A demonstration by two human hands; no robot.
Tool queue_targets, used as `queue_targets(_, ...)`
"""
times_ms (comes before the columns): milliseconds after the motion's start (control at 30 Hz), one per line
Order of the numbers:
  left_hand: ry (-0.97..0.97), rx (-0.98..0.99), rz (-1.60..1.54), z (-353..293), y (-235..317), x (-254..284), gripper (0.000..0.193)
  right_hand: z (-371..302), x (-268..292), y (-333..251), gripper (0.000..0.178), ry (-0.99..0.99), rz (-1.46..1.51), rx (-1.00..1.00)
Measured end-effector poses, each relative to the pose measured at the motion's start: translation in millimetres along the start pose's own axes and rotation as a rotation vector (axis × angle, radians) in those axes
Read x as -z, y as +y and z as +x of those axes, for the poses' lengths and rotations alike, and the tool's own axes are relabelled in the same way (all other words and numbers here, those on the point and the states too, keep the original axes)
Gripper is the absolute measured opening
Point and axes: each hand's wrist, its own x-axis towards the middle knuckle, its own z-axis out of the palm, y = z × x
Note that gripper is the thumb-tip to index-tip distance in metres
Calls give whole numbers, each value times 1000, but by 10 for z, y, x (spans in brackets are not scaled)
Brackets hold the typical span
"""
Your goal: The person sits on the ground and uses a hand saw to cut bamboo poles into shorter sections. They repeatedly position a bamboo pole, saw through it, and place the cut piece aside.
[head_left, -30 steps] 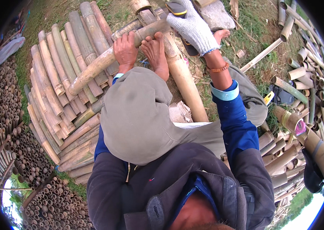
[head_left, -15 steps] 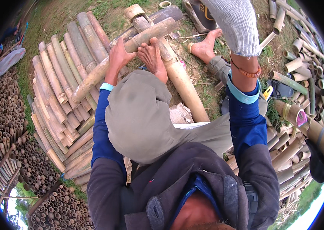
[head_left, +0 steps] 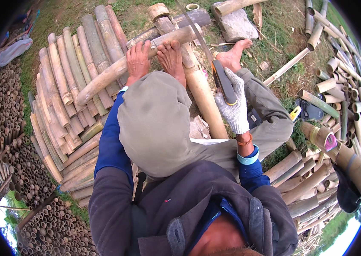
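A pale bamboo pole [head_left: 114, 69] lies slanting in front of me, across a thicker bamboo piece [head_left: 202, 94]. My left hand [head_left: 138, 60] is bare and grips the pole from above, its fingers over the top. Beside it my bare left foot [head_left: 172, 60] presses on the same pole. In a white knitted glove, my right hand [head_left: 233, 102] is closed around the black and yellow handle of a hand saw [head_left: 223, 82]. The long thin blade runs up and to the left, passing close by the pole's far right end; whether it touches the bamboo I cannot tell.
Cut bamboo lengths [head_left: 56, 91] lie side by side at the left, with stacked bamboo tubes [head_left: 1, 111] beyond. A grey stone [head_left: 235, 25] sits at the far right. More bamboo pieces [head_left: 338, 81] pile up on the right, near a dark sandal [head_left: 310, 110].
My right hand has come down from the upper right, bringing the saw blade near the pole's end. My left hand has turned and now lies over the pole's top.
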Motion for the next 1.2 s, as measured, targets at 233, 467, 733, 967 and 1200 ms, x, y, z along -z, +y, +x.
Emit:
queue_targets(233, -271, -23, -670, 803, -91, 312, 78, -70, -81, 116, 67, -4, 52, -18)
queue_targets(467, -297, -106, -496, 1042, 519, -168, 76, -59, -25, -51, 73, -65, 79, -48)
queue_targets(733, -234, -114, -479, 1023, 548, -242, 73, 289, -142, -60, 73, -134, 67, -61)
queue_targets(967, -317, -80, -478, 1069, 522, -155, 82, 4, 62, -59, 74, -138, -46, -61)
queue_targets(1200, -330, -52, -552, 1119, 656, -147, 75, 900, -462, 317, 65, 15, 42, 115)
